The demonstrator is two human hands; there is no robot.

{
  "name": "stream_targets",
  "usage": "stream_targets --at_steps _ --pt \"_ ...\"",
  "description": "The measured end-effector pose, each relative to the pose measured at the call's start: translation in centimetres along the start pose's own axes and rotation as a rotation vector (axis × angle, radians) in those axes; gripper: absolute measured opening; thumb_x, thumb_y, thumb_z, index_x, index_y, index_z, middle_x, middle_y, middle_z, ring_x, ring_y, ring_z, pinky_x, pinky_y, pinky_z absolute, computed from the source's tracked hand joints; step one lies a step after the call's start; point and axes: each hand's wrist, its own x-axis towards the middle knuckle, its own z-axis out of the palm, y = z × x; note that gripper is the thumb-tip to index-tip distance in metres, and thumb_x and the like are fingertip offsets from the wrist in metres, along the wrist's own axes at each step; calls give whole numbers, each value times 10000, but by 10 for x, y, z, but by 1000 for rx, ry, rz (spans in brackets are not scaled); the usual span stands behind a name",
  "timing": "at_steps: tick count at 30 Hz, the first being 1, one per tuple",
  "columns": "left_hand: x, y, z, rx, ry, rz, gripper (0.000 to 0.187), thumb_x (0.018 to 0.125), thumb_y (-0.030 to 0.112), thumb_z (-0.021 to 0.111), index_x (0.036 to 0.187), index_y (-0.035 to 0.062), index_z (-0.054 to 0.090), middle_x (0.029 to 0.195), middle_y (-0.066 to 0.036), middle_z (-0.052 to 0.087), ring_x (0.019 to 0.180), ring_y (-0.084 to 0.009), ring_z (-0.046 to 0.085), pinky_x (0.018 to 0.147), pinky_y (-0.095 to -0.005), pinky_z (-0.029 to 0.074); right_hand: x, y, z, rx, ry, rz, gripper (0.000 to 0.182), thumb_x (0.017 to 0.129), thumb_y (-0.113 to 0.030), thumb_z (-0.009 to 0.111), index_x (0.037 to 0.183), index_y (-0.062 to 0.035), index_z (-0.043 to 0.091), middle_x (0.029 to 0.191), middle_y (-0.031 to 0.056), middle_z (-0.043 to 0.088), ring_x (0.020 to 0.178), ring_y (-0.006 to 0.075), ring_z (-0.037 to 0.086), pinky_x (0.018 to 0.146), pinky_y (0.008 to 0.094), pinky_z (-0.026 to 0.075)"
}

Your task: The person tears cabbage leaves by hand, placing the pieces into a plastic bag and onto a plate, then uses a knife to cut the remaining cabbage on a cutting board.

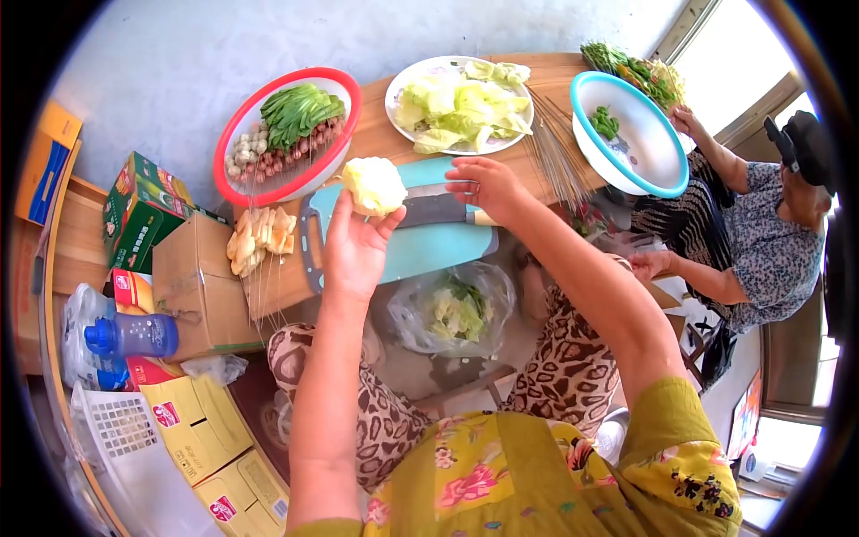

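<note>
My left hand (352, 246) holds up a pale yellow lettuce heart (374, 185), with its fingertips around the underside. Beneath it on the wooden table lies a light blue cutting board (447, 249). A cleaver (429, 210) with a dark blade and a wooden handle rests on the board. My right hand (488, 185) hovers above the handle end, fingers apart and nothing in them. Behind the board is a white plate (395, 97) heaped with torn lettuce leaves (465, 106). On the floor between my legs, a clear plastic bag (407, 309) contains leaf scraps (458, 311).
A red-rimmed basin (234, 121) holds skewered food and greens. Skewered pale slices (261, 240) lie left of the board. Bare skewers (555, 157) lie by a blue-rimmed bowl (640, 166). A seated person (769, 233) handles greens (640, 76) at right. Cardboard boxes (201, 282) stand left.
</note>
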Motion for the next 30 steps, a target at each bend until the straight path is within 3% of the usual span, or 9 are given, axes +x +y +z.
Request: stream_targets --at_steps 2,4,6,8,10,13,18,24,30 --pt "0 -4 0 8 20 -16 424 971 322 458 1300 58 421 1278 -119 505 1129 -279 535 880 -408 524 -30 -8 25 -118 -65 0 376 891 -180 595 1215 -21 491 1061 99 613 914 187 624 742 298 500" --pt "0 -7 -2 23 44 -25 411 967 327 468 1283 67 430 1261 -95 515 1124 -252 534 877 -409 519 -49 -10 45 -371 -171 -225 358 886 -183 609 1191 -21 519 1038 67 616 873 128 608 713 261 482" --pt "1 -13 -3 80 135 -34 391 971 332 458 1265 77 419 1235 -81 516 1095 -256 551 877 -415 521 -52 2 52 -402 -214 -313 427 856 -195 659 1220 -29 510 1061 61 606 874 130 598 721 266 477" --pt "0 -18 -4 109 162 -41 392 975 340 448 1260 74 410 1224 -83 509 1085 -249 555 885 -406 516 -55 14 56 -619 -250 -604 493 850 -181 679 1278 -45 478 1111 56 580 946 135 578 800 283 474" --pt "-2 -20 -5 214 135 -107 401 976 347 446 1259 66 411 1222 -94 509 1105 -253 543 897 -394 508 -58 15 59 -608 -241 -568 527 822 -153 709 1287 -57 480 1117 55 572 959 139 575 837 282 476" --pt "-3 -20 -4 213 109 -164 434 975 365 439 1280 58 405 1247 -108 509 1121 -250 537 919 -403 490 -50 16 57 -623 -158 -575 471 793 -165 724 1213 -58 537 1069 88 596 905 178 602 754 296 496" --pt "-1 -19 -3 207 28 -222 444 969 363 451 1305 78 401 1274 -106 508 1130 -240 535 926 -419 469 -50 -1 48 -342 -154 -370 317 835 -128 688 1116 -19 589 975 36 624 836 99 582 705 240 474" --pt "-4 -15 11 273 -104 -124 455 903 251 601 1295 113 415 1230 -71 532 1104 -187 543 898 -362 479 -57 -10 45 -263 -155 -300 267 873 -186 649 1092 -38 609 991 12 629 893 89 564 747 259 461" --pt "-4 -19 5 344 -19 -54 454 885 253 635 1256 71 447 1174 -54 564 1051 -164 561 847 -317 495 -65 -5 55 -354 -181 -372 314 892 -219 625 1149 -45 573 1044 20 613 941 98 552 768 266 460"
